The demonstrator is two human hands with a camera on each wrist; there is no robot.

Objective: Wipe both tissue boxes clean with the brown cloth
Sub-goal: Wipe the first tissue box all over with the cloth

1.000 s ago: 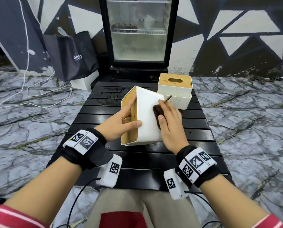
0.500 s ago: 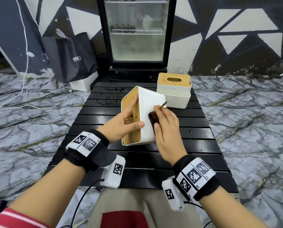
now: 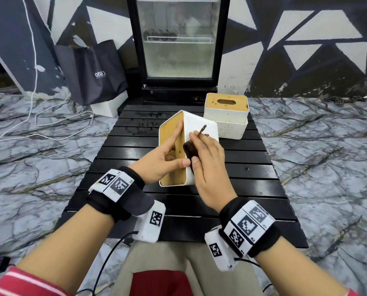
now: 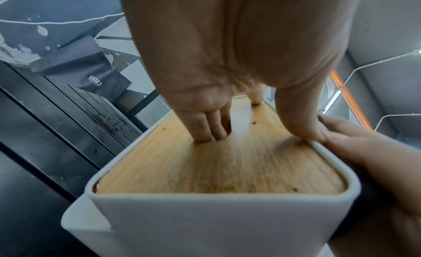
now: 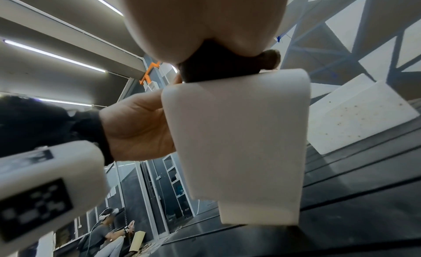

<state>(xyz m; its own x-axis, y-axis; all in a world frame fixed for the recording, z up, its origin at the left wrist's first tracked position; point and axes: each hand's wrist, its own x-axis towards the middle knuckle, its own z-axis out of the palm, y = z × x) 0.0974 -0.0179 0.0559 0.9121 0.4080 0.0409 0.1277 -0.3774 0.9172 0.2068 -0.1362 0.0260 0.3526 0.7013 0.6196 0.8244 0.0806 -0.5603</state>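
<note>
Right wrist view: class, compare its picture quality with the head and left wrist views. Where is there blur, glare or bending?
Right wrist view: right hand overexposed and soft up close, ceiling strip lights glaring, marker tag blurred. Head view: sharp, evenly lit, floor curving at the edges. Left wrist view: left hand looms large, tissue box edges splay from wide-angle distortion.

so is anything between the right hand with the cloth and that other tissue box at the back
Nothing visible blocks it. The right hand presses the brown cloth on the tipped tissue box, which the left hand holds. The second tissue box stands upright just behind, with only bare table slats beside the route.
</note>
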